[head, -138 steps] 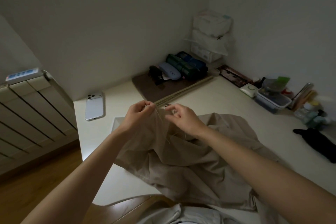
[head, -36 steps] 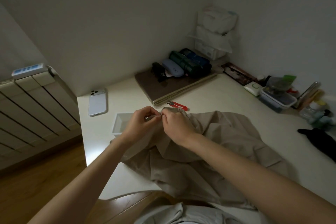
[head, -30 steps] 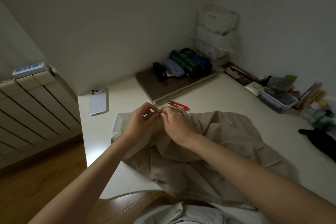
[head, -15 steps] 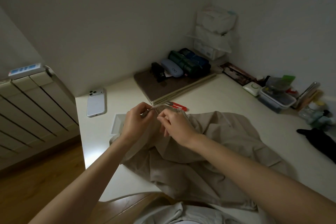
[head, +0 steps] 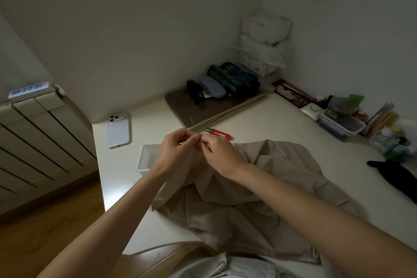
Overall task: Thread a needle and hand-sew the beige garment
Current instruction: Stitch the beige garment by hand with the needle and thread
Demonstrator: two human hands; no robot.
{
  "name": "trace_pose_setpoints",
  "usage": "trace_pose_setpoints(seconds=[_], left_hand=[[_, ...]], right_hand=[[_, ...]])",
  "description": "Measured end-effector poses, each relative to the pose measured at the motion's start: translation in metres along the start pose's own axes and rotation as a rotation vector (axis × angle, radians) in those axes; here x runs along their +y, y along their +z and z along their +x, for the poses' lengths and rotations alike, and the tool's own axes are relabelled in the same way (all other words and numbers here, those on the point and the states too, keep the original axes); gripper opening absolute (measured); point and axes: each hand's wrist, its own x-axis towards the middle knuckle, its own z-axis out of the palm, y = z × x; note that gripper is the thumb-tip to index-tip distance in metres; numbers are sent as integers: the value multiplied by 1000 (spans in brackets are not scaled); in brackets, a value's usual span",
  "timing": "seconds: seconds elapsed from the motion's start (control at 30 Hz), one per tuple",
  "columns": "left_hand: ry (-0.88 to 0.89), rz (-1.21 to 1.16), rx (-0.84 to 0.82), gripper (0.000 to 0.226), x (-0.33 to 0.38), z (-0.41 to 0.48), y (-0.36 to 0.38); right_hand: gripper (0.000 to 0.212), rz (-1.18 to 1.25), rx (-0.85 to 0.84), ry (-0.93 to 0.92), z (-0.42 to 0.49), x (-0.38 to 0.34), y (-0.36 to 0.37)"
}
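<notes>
Both the left hand [head: 178, 150] and the right hand [head: 220, 153] have their fingers curled, fingertips almost meeting, pinching a raised fold of the crumpled beige cloth garment [head: 259, 189], which otherwise lies spread over the cream-white bench [head: 270, 119] in front of the person. A thin pale sliver [head: 191, 122] stands up just above the left fingertips, but whether it is needle or thread is too fine to tell, so threading cannot be confirmed. I judge the stitching to be under way with no finished seam visible, and trimming with the red-handled thread snips [head: 220, 134] lying just beyond the hands is yet to do.
</notes>
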Motion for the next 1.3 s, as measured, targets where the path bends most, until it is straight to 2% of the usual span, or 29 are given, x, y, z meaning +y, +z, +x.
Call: trace_pose_setpoints(seconds=[0.07,0.27,0.4,0.5,0.67,0.77,0.83,0.9,1.1,1.2,1.3], left_hand=[[-9,19,63,13,0,5,-3],[-24,130,232,11,-14,21,-25],[-20,216,215,13,-24,25,-31],[-8,208,216,12,-25,24,-26],[2,186,248,11,-20,26,-26],[29,187,201,11,-18,25,-30],[48,193,135,10,-17,24,-29],[66,209,77,10,-16,22,-27],[161,314,-97,8,-10,11,-15],[165,306,-111,8,-11,9,-15],[147,290,-91,10,-15,10,-20]], right_hand=[[20,-19,-34,-12,-4,3,3],[30,-24,-338,128,-22,31,3],[30,-70,-461,164,-36,47,2],[29,-2,-476,168,-42,46,6],[27,70,-409,122,-42,39,3],[31,13,-208,64,-34,33,-1],[33,47,-39,70,-23,25,-5],[34,100,43,81,-8,16,-10],[24,263,7,127,17,-12,-16],[15,299,46,115,22,-16,-14],[16,345,70,125,26,-18,-15]])
